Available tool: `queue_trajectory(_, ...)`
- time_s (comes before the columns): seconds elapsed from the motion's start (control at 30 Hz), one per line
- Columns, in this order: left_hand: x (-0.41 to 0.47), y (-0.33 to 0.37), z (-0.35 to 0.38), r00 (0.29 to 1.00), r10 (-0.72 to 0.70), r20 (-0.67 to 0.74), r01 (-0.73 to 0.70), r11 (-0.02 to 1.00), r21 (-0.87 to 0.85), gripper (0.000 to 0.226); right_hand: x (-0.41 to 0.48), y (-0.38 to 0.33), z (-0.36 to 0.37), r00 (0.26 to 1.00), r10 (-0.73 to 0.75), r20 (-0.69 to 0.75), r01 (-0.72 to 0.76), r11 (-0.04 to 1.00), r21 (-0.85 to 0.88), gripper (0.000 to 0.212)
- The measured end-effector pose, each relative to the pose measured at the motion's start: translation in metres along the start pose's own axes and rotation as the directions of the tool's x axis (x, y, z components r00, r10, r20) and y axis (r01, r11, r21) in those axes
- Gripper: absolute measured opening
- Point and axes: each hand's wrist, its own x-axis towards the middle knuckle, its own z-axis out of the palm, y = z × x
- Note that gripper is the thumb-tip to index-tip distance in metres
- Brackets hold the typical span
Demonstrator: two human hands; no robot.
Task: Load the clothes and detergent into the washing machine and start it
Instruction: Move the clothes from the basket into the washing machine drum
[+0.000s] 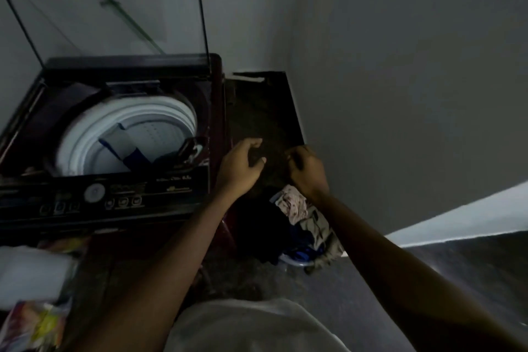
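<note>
At far left the washing machine (108,128) stands with its lid up and some clothes already in the drum. Right of it our left hand (240,164) and right hand (308,170) both pinch a dark garment (271,151), held up above the laundry pile (303,220). We should lift it clear of the pile, swing left, and drop it well inside the drum.
</note>
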Motion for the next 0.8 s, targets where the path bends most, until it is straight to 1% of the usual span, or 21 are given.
queue_trajectory(0.23, -0.02, -0.005, 0.039, 0.987, -0.067, 0.144, 0.057, 0.995, 0.076, 0.04, -0.034, 0.051, -0.002, 0.996, 0.093, 0.008, -0.093, 0.996, 0.01, 0.018)
queue_trajectory(0.4, -0.021, -0.029, 0.053, 0.965, -0.088, 0.247, 0.046, 0.984, 0.169, 0.041, -0.052, 0.077, 0.014, 0.982, 0.187, 0.018, -0.187, 0.982, 0.017, 0.017)
queue_trajectory(0.5, -0.019, -0.046, 0.062, 0.956, -0.08, 0.281, 0.017, 0.975, 0.221, 0.041, -0.056, 0.089, 0.027, 0.977, 0.212, 0.02, -0.211, 0.975, -0.066, 0.02)
queue_trajectory(0.63, -0.021, -0.071, 0.083, 0.94, -0.062, 0.334, -0.037, 0.958, 0.283, 0.042, -0.058, 0.108, 0.04, 0.989, 0.142, 0.036, -0.132, 0.972, -0.196, 0.018)
queue_trajectory(0.7, -0.023, -0.085, 0.096, 0.931, -0.057, 0.361, -0.057, 0.952, 0.299, 0.044, -0.056, 0.123, 0.048, 0.986, 0.141, 0.087, -0.117, 0.965, -0.237, 0.016)
queue_trajectory(0.8, -0.027, -0.113, 0.126, 0.911, -0.081, 0.405, -0.041, 0.958, 0.283, 0.048, -0.056, 0.156, 0.069, 0.962, 0.185, 0.201, -0.116, 0.943, -0.313, 0.02)
